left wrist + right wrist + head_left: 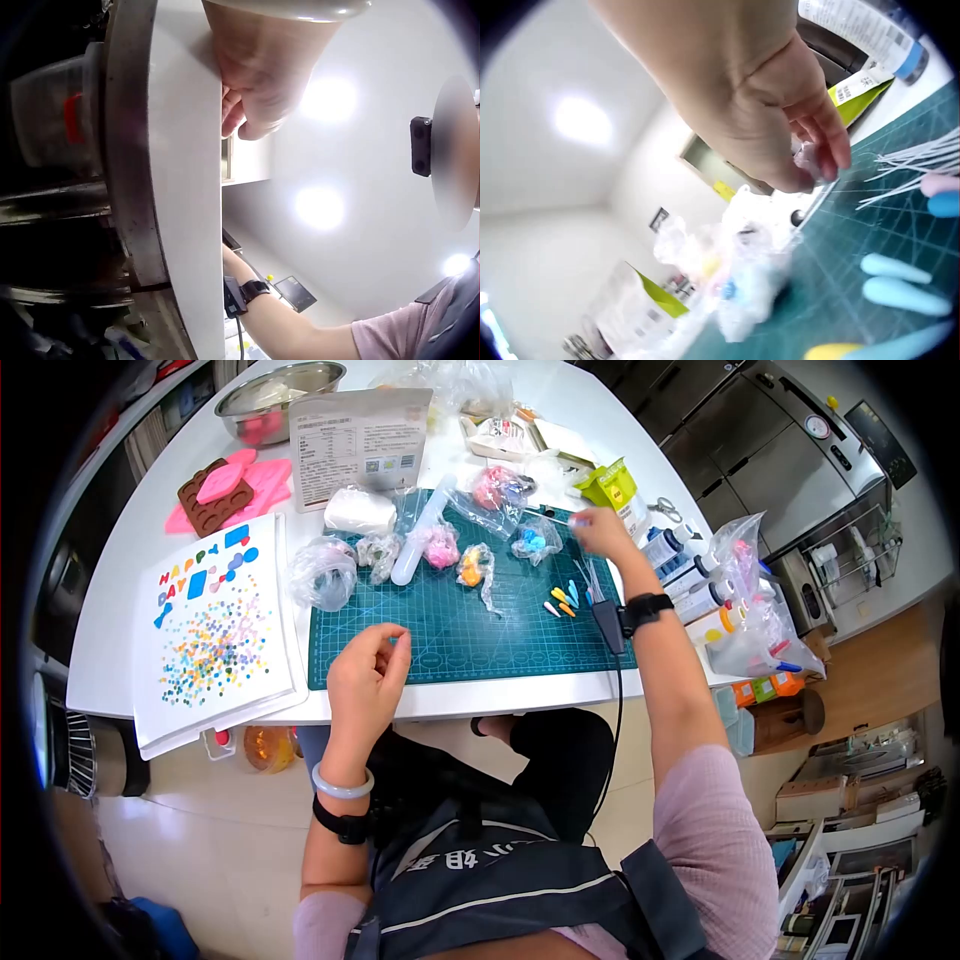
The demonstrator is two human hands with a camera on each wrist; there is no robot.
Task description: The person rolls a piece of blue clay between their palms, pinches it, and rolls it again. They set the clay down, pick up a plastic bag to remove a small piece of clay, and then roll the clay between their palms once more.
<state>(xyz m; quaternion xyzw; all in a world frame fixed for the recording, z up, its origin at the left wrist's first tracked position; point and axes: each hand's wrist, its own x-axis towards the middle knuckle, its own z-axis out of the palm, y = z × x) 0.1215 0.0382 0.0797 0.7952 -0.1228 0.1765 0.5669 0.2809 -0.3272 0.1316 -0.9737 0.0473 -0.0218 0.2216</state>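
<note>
My right hand (603, 533) reaches over the back right of the green cutting mat (400, 650). In the right wrist view its thumb and fingers pinch a small translucent piece (807, 156); I cannot tell what it is. A thin pale stick (823, 196) lies right at the fingertips. Near that hand are white wires (922, 161) and several teardrop clay pieces (904, 296) in light blue, yellow and pink. Bagged blue clay (535, 540) sits to its left. My left hand (368, 675), loosely curled and holding nothing, is at the mat's front edge.
Wrapped pink clay (440, 547), yellow clay (472, 567) and a clear rolling pin (422, 532) lie on the mat. A decorated white board (215, 650) is at left, a standing pouch (360, 450) behind, and bottles (700, 600) line the right edge.
</note>
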